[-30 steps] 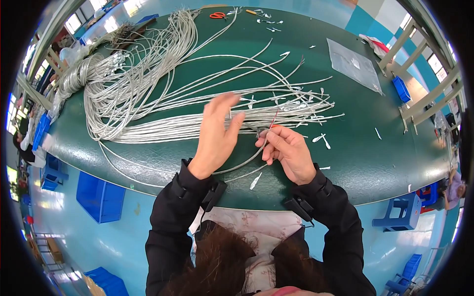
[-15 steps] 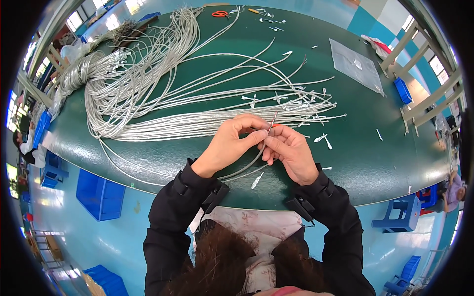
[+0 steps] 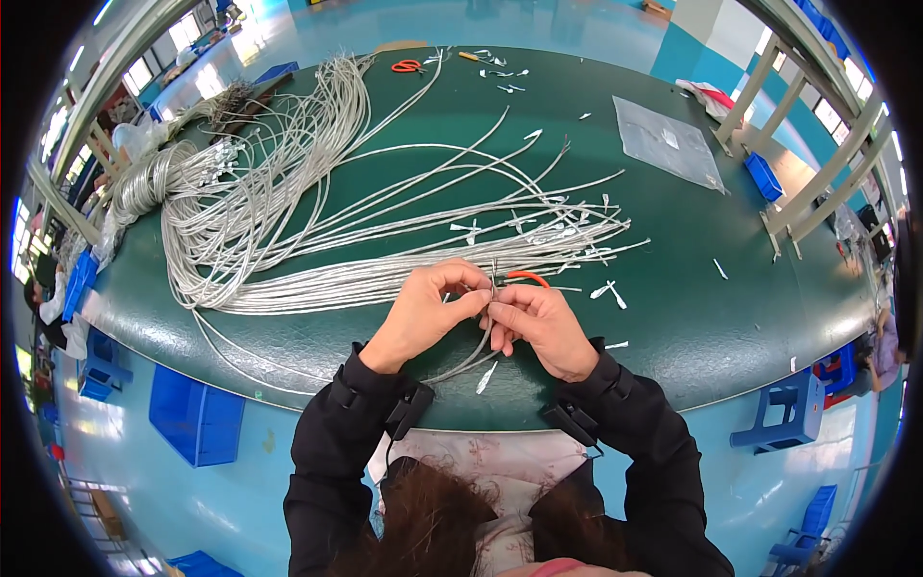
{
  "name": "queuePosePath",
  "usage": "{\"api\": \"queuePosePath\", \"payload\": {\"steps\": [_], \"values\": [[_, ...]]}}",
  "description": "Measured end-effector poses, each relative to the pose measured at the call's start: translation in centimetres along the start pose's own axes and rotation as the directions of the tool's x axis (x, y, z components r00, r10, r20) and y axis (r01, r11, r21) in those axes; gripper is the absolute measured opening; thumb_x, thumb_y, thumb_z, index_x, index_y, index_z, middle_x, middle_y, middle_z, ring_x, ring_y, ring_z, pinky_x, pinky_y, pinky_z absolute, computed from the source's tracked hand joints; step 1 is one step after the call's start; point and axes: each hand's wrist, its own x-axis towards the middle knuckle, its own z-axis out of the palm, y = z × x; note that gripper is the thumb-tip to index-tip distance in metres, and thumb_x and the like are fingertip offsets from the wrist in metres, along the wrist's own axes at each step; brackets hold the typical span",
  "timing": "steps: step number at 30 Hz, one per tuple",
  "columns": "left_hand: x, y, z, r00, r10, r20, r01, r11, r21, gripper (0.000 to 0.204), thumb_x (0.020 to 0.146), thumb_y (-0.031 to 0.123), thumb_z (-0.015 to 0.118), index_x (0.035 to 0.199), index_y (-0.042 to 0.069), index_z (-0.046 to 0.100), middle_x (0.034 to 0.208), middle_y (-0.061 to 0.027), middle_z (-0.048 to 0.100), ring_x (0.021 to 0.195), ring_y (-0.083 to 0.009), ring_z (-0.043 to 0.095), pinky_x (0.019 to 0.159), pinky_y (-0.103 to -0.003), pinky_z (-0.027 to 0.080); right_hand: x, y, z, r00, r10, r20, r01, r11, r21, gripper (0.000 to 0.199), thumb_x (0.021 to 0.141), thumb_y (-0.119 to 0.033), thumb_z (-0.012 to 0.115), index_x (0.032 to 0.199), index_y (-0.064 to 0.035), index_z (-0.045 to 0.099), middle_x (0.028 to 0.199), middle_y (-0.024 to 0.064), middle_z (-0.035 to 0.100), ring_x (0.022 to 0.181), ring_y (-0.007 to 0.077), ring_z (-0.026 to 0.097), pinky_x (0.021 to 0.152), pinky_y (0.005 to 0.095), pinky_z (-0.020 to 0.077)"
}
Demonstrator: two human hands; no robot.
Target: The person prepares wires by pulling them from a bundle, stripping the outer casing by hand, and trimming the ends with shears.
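Both hands meet near the table's front edge at the end of one grey cable (image 3: 483, 338). My left hand (image 3: 433, 313) pinches the cable close to its tip. Thumb and fingers of my right hand (image 3: 543, 327) close on the same cable end from the other side. The tip sticks up between the fingertips, and its fine strands are too small to make out. Just behind the right fingers lies an orange-red handle (image 3: 527, 277), its tool mostly hidden. A large bundle of silvery cables (image 3: 327, 284) stretches across the table beyond my hands, bent round at the left.
Scraps of white tape (image 3: 608, 293) lie around the cable ends. Orange-handled scissors (image 3: 407, 66) rest at the far edge. On the right are a clear plastic bag (image 3: 666, 139), a small blue bin (image 3: 763, 177) and a metal rack (image 3: 827, 173). Blue crates (image 3: 197, 412) and stools (image 3: 784, 413) stand below the green table (image 3: 711, 327).
The whole view has shifted, so the table sits lower in the picture. My hands stay together at the cable end; more of the orange-red handle now shows behind the right fingers.
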Motion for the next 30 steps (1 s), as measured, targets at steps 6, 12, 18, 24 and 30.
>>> {"api": "queuePosePath", "payload": {"steps": [6, 12, 18, 24, 30], "values": [[-0.01, -0.10, -0.15, 1.000, -0.014, 0.007, 0.014, 1.000, 0.002, 0.010, 0.081, 0.007, 0.065, 0.086, -0.002, 0.065, 0.087, -0.0036, 0.062, 0.077, -0.0101, 0.057, 0.070, -0.025, 0.046, -0.02, -0.38, 0.16, 0.999, 0.040, 0.020, -0.041, 0.998, 0.041, 0.015, 0.096, -0.012, 0.050, 0.096, 0.0010, 0.056, 0.086, 0.0093, 0.063, 0.063, 0.0099, 0.060, 0.053, 0.0201, 0.0477], [-0.06, -0.17, -0.16, 0.998, -0.057, 0.011, 0.058, 0.997, -0.043, 0.011, 0.080, 0.006, 0.064, 0.087, -0.002, 0.064, 0.087, -0.0040, 0.062, 0.075, -0.0102, 0.057, 0.069, -0.025, 0.047, -0.05, -0.24, 0.24, 0.999, 0.040, 0.024, -0.042, 0.998, 0.047, 0.015, 0.096, -0.013, 0.049, 0.095, 0.0004, 0.056, 0.085, 0.0095, 0.063, 0.062, 0.0098, 0.060, 0.052, 0.0202, 0.0477], [-0.13, 0.06, 0.03, 0.999, -0.048, 0.002, 0.048, 0.998, -0.037, 0.011, 0.081, 0.006, 0.064, 0.087, -0.003, 0.064, 0.087, -0.0038, 0.062, 0.074, -0.0101, 0.058, 0.069, -0.024, 0.048, -0.07, -0.05, 0.13, 0.999, 0.043, 0.021, -0.044, 0.998, 0.054, 0.015, 0.096, -0.014, 0.050, 0.094, -0.0002, 0.056, 0.085, 0.0094, 0.063, 0.062, 0.0097, 0.060, 0.052, 0.0202, 0.0476], [-0.12, 0.05, -0.02, 0.998, -0.065, 0.013, 0.065, 0.997, -0.044, 0.012, 0.083, 0.006, 0.063, 0.089, -0.004, 0.064, 0.088, -0.0035, 0.062, 0.076, -0.0101, 0.059, 0.069, -0.024, 0.048, -0.14, -0.18, 0.18, 0.999, 0.044, 0.012, -0.044, 0.998, 0.045, 0.015, 0.096, -0.014, 0.050, 0.093, -0.0003, 0.056, 0.084, 0.0094, 0.063, 0.062, 0.0097, 0.060, 0.052, 0.0203, 0.0475], [-0.18, 0.05, -0.03, 0.997, -0.071, 0.020, 0.072, 0.996, -0.049, 0.013, 0.083, 0.007, 0.063, 0.091, -0.004, 0.064, 0.088, -0.0034, 0.062, 0.075, -0.0100, 0.059, 0.069, -0.024, 0.048, -0.13, -0.12, 0.20, 0.999, 0.044, 0.016, -0.045, 0.998, 0.052, 0.015, 0.096, -0.014, 0.051, 0.092, -0.0004, 0.056, 0.084, 0.0093, 0.063, 0.061, 0.0097, 0.060, 0.052, 0.0203, 0.0474]]}}
